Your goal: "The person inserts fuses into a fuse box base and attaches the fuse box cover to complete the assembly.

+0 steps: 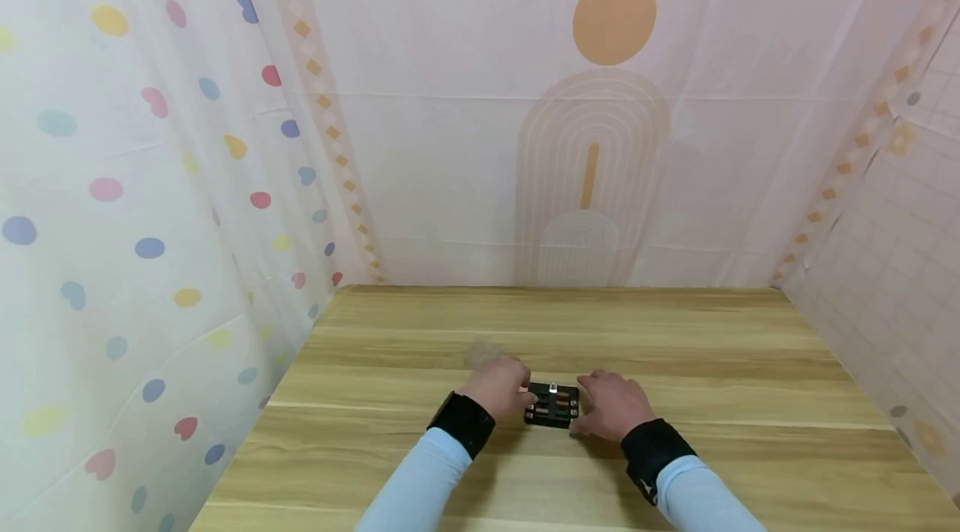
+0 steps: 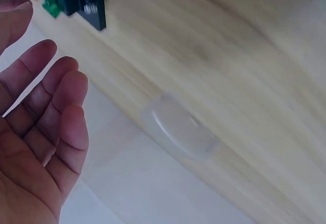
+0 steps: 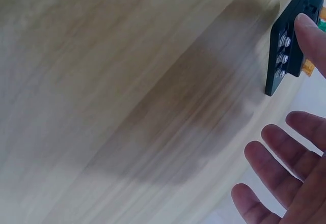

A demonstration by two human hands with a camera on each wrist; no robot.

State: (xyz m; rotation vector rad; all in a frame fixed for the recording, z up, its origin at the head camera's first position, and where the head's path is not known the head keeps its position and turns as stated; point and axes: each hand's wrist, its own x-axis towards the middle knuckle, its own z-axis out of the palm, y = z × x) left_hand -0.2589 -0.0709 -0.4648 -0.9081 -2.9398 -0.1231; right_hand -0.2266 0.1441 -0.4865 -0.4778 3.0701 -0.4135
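Observation:
A black fuse box (image 1: 552,405) with orange and green blade fuses and metal screw terminals lies on the wooden table between both hands. At its left side, the left hand (image 1: 500,384) brings thumb and index finger close together near a fuse; whether they pinch something is hidden. In the left wrist view, the other fingers (image 2: 74,89) are loosely bent and clear of the box. The right hand (image 1: 617,404) holds the box's right side between thumb and index finger. In the right wrist view, its thumb (image 3: 308,33) rests on the box while the remaining fingers spread apart.
A clear plastic cover (image 2: 178,127) lies on the table beyond the left hand. The wood-grain table (image 1: 420,315) ends at a patterned curtain (image 1: 450,140) behind, with a dotted curtain (image 1: 150,282) on the left and another hanging on the right.

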